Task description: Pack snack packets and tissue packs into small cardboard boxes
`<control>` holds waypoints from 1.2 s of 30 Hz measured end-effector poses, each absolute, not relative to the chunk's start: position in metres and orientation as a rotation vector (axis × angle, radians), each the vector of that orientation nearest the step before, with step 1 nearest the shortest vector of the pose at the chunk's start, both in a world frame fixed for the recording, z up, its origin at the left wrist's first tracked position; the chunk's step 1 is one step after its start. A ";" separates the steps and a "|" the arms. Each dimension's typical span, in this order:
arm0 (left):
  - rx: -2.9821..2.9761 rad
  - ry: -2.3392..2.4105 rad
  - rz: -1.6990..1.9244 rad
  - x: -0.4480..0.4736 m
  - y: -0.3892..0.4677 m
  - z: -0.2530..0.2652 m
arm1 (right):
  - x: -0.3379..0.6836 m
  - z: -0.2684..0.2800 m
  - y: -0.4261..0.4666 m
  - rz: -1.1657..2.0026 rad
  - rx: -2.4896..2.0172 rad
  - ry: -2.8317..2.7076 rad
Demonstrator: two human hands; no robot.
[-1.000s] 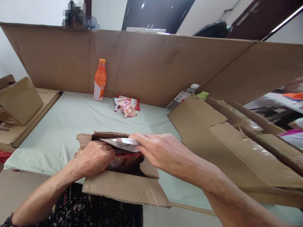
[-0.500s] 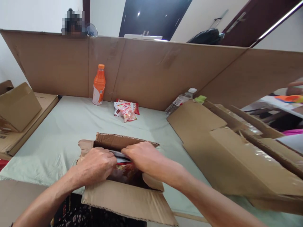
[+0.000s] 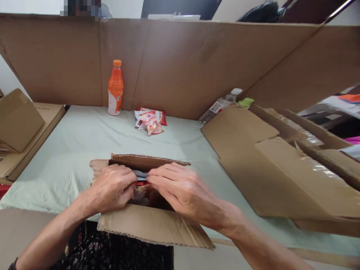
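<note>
Bright even daylight, soft shadows, glare on taped cardboard (image 3: 306, 170), wide-angle bending at edges, sharp focus

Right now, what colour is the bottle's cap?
Orange, like the upright bottle itself; head view.

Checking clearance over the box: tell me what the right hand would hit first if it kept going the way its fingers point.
The right hand points left, so it would probably meet the left hand first; their fingertips nearly touch over the open box.

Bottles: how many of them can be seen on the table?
2. The orange bottle stands upright at the cardboard wall. A clear bottle lies tilted, partly behind flat cardboard; others may be hidden.
</note>
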State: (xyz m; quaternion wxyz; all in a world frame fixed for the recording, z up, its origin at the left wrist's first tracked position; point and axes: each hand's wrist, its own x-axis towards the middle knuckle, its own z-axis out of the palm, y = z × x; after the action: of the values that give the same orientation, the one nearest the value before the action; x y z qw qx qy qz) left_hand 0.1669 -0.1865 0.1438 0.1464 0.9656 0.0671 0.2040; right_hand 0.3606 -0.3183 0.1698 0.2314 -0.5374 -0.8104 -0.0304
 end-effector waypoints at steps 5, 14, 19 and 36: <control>2.680 0.316 0.815 0.161 -0.187 0.139 | 0.356 0.163 -0.328 0.038 -1.464 -2.320; 2.728 0.430 0.713 0.153 -0.189 0.135 | 0.345 0.153 -0.319 0.033 -1.701 -2.347; 2.739 0.466 0.662 0.155 -0.190 0.135 | 0.346 0.153 -0.325 0.140 -1.528 -2.414; 2.673 0.364 0.644 0.151 -0.188 0.134 | 0.349 0.152 -0.335 0.521 -1.413 -2.260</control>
State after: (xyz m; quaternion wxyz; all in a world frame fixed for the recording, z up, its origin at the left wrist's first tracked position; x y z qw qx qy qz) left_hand 0.1510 -0.1885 0.1336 0.1830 0.9475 0.1292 0.2282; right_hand 0.3495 -0.3352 0.1524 0.2111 -0.5086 -0.8134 0.1875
